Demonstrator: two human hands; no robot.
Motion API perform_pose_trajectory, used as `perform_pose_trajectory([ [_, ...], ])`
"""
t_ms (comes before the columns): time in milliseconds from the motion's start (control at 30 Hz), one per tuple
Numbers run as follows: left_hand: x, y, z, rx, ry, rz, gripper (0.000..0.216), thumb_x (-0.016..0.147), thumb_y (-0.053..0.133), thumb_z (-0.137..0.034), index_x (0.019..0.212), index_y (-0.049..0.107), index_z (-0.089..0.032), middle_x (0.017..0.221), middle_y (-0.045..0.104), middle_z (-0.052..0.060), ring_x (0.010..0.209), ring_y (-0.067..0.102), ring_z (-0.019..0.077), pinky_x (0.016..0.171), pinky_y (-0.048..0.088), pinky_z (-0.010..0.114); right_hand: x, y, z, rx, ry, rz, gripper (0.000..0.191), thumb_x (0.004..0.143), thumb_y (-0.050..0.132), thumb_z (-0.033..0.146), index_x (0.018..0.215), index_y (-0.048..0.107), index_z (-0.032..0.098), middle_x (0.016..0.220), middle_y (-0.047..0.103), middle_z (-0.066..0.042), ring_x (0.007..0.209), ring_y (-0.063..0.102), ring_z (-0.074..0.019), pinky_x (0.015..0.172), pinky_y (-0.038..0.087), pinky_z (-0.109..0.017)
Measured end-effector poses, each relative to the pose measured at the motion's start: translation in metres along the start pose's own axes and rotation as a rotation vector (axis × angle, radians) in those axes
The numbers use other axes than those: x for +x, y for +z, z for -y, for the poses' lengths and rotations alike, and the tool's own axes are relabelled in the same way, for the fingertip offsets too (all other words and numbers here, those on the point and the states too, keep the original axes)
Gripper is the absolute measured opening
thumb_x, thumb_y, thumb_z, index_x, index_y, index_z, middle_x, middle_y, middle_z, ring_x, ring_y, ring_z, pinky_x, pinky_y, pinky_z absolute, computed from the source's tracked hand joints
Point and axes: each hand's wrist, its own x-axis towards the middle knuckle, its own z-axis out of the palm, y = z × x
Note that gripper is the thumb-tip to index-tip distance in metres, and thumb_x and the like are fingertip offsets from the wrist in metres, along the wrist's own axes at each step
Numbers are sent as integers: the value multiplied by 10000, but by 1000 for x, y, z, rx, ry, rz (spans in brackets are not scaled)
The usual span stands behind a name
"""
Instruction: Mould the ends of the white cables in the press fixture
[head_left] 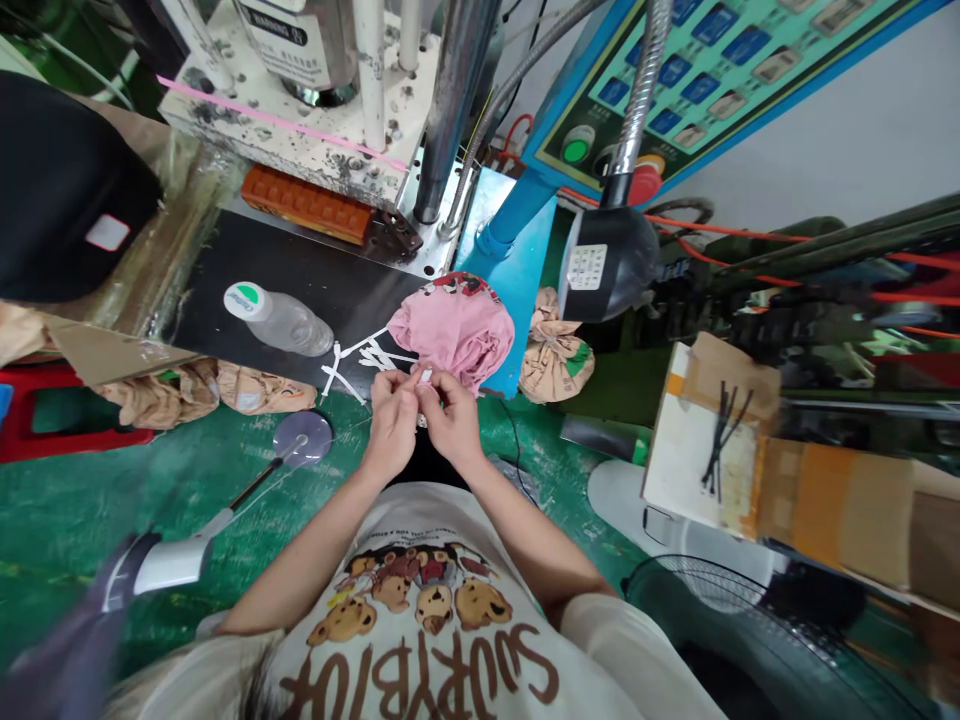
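My left hand and my right hand meet at the front edge of the black work surface, fingertips pinched together. Between them shows a small white piece, too small to name; both hands grip it. Just beyond my fingers lies a bunched pink cloth with a red and black pattern at its far side. Several thin white plastic strips lie loosely to the left of the cloth. Farther left, a clear plastic bottle with a white and green cap rests on the surface.
A press with a white plate stands behind the surface, an orange block beneath it. A black lamp head hangs at the right, below a button panel. Cardboard boxes and a fan stand at the lower right.
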Motion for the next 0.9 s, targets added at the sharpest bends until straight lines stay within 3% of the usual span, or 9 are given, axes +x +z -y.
perform_pose_trajectory([
  [67,7,-13,-5,94,38,29,536,990,332,-573,1268,623,-219,1024,575,81,1005,540,226,939,409,359,1,-5,-1,-117,-65,49,176,901,501,301,754,505,205,690,518,7,640,471,-143,631,363,-264],
  [167,18,-30,-12,205,78,108,333,967,467,-486,968,642,-203,826,603,31,796,555,189,784,396,309,3,-11,-1,-276,-226,199,130,907,481,260,815,546,196,738,578,-32,685,512,-172,665,375,-284],
  [233,25,-37,-12,198,74,239,351,946,519,-466,730,556,-192,658,519,-10,651,481,150,690,347,288,3,-14,1,-332,-320,278,173,923,448,243,788,545,194,720,577,-42,664,502,-175,661,369,-292],
  [300,28,-41,-8,74,35,354,449,945,504,-503,630,464,-185,583,417,-31,572,394,123,613,301,274,1,-15,4,-333,-354,320,231,937,430,245,736,531,198,689,562,-35,640,488,-168,652,361,-291],
  [400,25,-38,2,-100,-22,400,526,947,419,-604,621,410,-191,585,368,-34,547,351,112,549,290,257,-4,-13,8,-163,-258,355,303,954,442,287,676,523,199,645,538,-6,606,477,-137,631,357,-267],
  [633,16,-31,9,-194,-67,358,537,954,374,-628,634,383,-197,590,329,-40,536,311,106,520,300,249,-10,4,-3,523,411,205,308,797,570,478,671,556,197,585,482,26,521,412,-111,521,361,-231],
  [700,19,-33,5,-162,-57,339,537,956,403,-605,613,381,-193,572,333,-40,535,309,104,524,282,252,-6,-2,-3,523,406,278,317,787,601,495,708,592,189,618,517,16,537,429,-109,529,367,-227],
  [800,23,-35,0,-97,-32,308,538,949,447,-581,591,374,-187,557,341,-41,535,308,99,533,255,258,1,-15,3,356,260,420,256,790,647,424,761,643,170,668,567,12,576,457,-103,561,373,-218],
  [900,26,-33,-3,-59,-13,307,547,931,468,-598,584,375,-185,552,340,-43,533,308,97,537,242,261,2,-21,9,113,142,390,167,789,633,316,715,636,166,596,533,43,544,420,-86,547,333,-208],
])
